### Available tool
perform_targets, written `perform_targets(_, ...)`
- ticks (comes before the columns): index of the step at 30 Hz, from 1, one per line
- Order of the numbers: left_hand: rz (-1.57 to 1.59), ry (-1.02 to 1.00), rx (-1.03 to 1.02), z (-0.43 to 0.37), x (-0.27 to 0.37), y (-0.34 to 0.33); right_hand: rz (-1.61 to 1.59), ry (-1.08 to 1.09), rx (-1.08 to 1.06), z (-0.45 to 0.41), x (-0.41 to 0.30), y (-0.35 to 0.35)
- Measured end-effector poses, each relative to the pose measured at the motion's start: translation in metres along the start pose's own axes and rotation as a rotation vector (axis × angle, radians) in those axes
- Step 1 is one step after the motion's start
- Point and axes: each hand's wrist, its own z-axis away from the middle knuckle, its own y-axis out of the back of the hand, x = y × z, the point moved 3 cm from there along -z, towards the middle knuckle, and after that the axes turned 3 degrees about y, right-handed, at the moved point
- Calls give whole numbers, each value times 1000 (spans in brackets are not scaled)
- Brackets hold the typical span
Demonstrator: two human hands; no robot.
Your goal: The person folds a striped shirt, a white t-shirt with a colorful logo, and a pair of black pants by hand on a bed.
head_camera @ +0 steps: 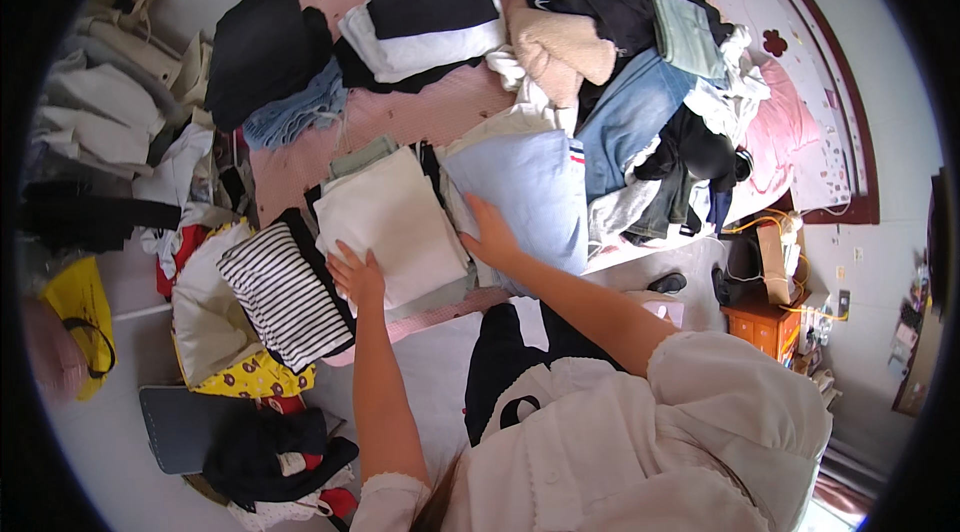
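My left hand [356,274] lies spread on the lower left edge of a folded white garment [405,232], which tops a stack on the bed. To its right my right hand [489,235] rests with fingers apart on the left side of a folded light blue garment [525,179] with a small striped tab. Neither hand grips anything that I can see. Left of the white garment sits a folded black-and-white striped garment [289,292]. Grey-green cloth [364,158] shows behind the white one.
Folded black clothes [259,51], a stack topped with black cloth [431,4] and a jumble with blue jeans [630,115] cover much of the pink bedspread [405,115]. A yellow patterned bag [251,382] stands at the left. An orange wooden cabinet [761,325] is at the right.
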Motion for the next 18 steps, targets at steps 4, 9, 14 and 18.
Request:
perform_targets(4, -26, -6, 27, 1, -7, -1, 188, -192, 131, 54, 27, 69)
perform_targets(9, -228, -69, 37, 9, 14, 13, 523, -394, -228, 129, 99, 117)
perform_targets(14, -358, -235, 163, 31, 45, 21, 478, -610, -115, 170, 124, 141)
perform_targets(18, -101, -540, 36, 104, 132, 11, 350, -699, -62, 190, 134, 143)
